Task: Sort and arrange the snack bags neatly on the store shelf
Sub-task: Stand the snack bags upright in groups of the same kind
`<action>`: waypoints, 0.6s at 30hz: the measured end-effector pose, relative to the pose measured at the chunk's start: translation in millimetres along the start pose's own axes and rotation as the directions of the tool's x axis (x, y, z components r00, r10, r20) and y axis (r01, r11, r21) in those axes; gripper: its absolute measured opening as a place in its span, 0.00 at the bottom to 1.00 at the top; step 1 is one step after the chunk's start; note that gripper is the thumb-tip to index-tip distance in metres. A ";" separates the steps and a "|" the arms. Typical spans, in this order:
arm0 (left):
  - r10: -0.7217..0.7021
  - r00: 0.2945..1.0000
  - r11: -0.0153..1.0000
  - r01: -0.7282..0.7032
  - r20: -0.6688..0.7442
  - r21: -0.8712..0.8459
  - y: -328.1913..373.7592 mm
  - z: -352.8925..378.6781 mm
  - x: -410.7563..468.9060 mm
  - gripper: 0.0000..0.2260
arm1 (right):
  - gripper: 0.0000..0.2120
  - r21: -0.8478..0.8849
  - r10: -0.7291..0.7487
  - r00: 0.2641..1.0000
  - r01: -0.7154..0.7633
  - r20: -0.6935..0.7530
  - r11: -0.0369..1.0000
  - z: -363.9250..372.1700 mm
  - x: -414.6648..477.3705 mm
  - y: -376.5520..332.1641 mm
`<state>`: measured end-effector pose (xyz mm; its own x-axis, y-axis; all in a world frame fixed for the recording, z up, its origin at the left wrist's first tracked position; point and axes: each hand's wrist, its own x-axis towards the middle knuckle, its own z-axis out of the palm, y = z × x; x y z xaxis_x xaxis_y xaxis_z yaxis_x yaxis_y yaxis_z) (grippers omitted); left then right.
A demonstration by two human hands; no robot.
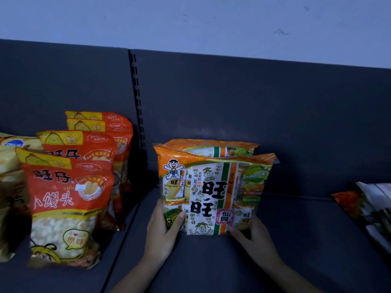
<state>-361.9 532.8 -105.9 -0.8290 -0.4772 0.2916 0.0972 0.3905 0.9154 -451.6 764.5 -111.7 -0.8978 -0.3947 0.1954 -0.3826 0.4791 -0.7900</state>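
- Left of black slotted upright (138, 115): row of red-orange plastic snack bags (69, 208), front to back; yellowish bags (8, 166) at far left edge.
- Far right: dark-and-white printed bag (372, 210) lying on dark grey metal shelf (296, 250).
- Mid-shelf, upright: white, green and orange rice-cracker bag (213, 193); matching bag (211, 148) just behind.
- Left hand (163, 231): fingers curled round its lower left corner, thumb on the face; right hand (254, 235): fingers clasping the lower right corner.

The left hand (163, 233) and right hand (255, 236) grip the lower corners of an upright orange-and-white cracker bag (213, 193) on the dark shelf (211, 265), a matching bag (211, 146) just behind it. Red snack bags (69, 208) stand in a row at left; another bag (372, 208) lies far right.
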 end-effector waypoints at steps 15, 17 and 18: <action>0.006 1.000 0.998 -0.006 -0.001 0.066 -5.4 -2.0 -0.9 0.22 | 0.30 -0.034 0.075 0.997 -0.075 0.006 0.997 -2.1 -7.6 -5.7; 0.005 1.000 0.997 -0.005 -0.001 0.077 -5.0 -2.2 -0.8 0.24 | 0.30 -0.037 0.087 0.996 -0.087 0.003 0.996 -1.9 -7.6 -8.2; 0.004 1.000 0.997 -0.004 -0.003 0.079 -5.0 -2.3 -0.6 0.24 | 0.31 -0.044 0.088 0.996 -0.088 -0.002 0.995 -1.9 -7.7 -8.8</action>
<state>-360.6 529.3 -110.0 -0.8268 -0.4782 0.2963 0.0568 0.4530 0.8897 -441.8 764.8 -105.1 -0.9285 -0.3495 0.1258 -0.3111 0.5465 -0.7775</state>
